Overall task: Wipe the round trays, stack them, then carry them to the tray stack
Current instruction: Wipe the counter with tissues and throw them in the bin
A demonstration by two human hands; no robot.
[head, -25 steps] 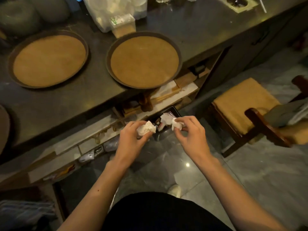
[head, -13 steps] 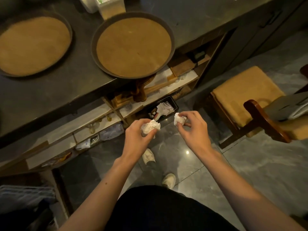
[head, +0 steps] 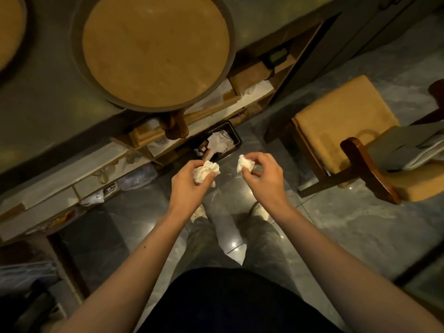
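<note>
The dark stone-topped counter [head: 48, 97] fills the upper left, its front edge running diagonally, with open wooden shelves beneath whose contents are too dim and cluttered to identify. On it sits 1 large round tray with a dark rim and tan cork-like lining [head: 153, 49], its near edge hanging slightly past the counter edge. A 2nd round tray of the same kind [head: 9, 27] lies to its left, cut off by the frame so only a sliver shows. To the right stands a wooden chair with a tan cushioned seat [head: 343, 118], a grey item resting on it at the frame edge that cannot be made out. On the glossy grey tiled floor [head: 348, 224], just beside the shelves, a small black rectangular waste bin [head: 221, 140] holds crumpled paper.

Both bare forearms reach forward from the bottom corners, converging over the floor just short of the bin. The left hand [head: 189, 181] is curled, back upward, fingers closed around a larger crumpled white tissue wad [head: 206, 173] that bulges out above the thumb. The right hand [head: 262, 176] is bent at the wrist and pinches a smaller crumpled white tissue wad [head: 245, 164] between thumb and fingertips. The 2 wads are near each other but apart. Below the hands, trouser legs and pale shoes appear, blurred.
</note>
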